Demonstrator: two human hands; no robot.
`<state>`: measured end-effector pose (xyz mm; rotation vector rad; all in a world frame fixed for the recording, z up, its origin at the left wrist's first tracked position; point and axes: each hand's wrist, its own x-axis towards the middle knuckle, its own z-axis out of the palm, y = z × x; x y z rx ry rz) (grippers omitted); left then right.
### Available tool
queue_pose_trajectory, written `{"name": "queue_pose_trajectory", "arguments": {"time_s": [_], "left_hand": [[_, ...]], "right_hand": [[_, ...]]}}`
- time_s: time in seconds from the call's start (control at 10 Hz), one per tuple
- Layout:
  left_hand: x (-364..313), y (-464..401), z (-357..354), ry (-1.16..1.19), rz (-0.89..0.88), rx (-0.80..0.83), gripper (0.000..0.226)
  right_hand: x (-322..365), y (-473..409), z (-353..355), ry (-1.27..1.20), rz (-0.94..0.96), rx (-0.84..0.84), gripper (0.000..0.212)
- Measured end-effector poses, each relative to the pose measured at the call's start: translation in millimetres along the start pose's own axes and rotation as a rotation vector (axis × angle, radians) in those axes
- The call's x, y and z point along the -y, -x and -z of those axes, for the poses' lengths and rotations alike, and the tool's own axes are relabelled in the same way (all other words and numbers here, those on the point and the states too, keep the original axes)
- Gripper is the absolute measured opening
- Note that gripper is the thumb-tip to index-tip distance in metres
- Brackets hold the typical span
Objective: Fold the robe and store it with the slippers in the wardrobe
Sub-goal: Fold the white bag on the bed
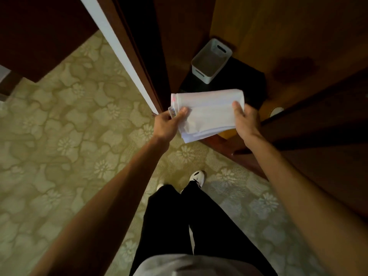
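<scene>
Closest in, at six o'clock, are the person's black trousers [191, 220] and white shoes [197, 177] on the green flowered carpet [59, 136]. Two bare arms reach up toward twelve o'clock.

The left hand [169, 124] is the grip on the left end of the flat white folded bundle [209, 114]. Its thumb lies on top and the fingers curl under, pinching the cloth. A bit of clear wrapper with print peeks out there, so it may be the packed slippers, but I cannot tell for sure. The right hand [246, 121] pinches the right end the same way, thumb on top.

The bundle is held in the air between the two hands, touching both. Its long side runs from nine o'clock to three o'clock. Both hands look about the same way off from the opening.

Just past the bundle, toward twelve o'clock, is the open dark brown wooden wardrobe [298, 46]. On a black block [249, 80] on its floor sits a small white plastic bin [211, 60]. The bundle likely has to go straight ahead, long side first.
</scene>
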<state>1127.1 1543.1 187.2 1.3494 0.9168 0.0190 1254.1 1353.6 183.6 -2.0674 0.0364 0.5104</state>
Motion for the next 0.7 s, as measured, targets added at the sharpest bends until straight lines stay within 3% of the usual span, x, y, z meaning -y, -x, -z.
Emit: {"name": "queue_pose_trajectory", "arguments": {"time_s": [0.3,0.5,0.6,0.7], "left_hand": [[-22.6,-118.0,-38.6,-0.012,0.072,-0.037,0.017],[-15.7,-209.6,-72.9,-0.002,0.112,-0.055,0.019],[-9.6,-265.0,-91.1,-0.036,0.144,-0.086,0.037],[-2.0,-309.0,-111.0,-0.218,0.122,-0.101,0.057]], "right_hand": [[2.4,-118.2,-23.9,0.028,-0.004,-0.059,0.039],[-4.2,-210.7,-35.6,0.038,-0.068,-0.153,0.043],[2.3,-263.5,-40.9,-0.078,-0.115,-0.200,0.031],[6.4,-319.9,-43.7,0.126,-0.072,-0.129,0.040]]}}
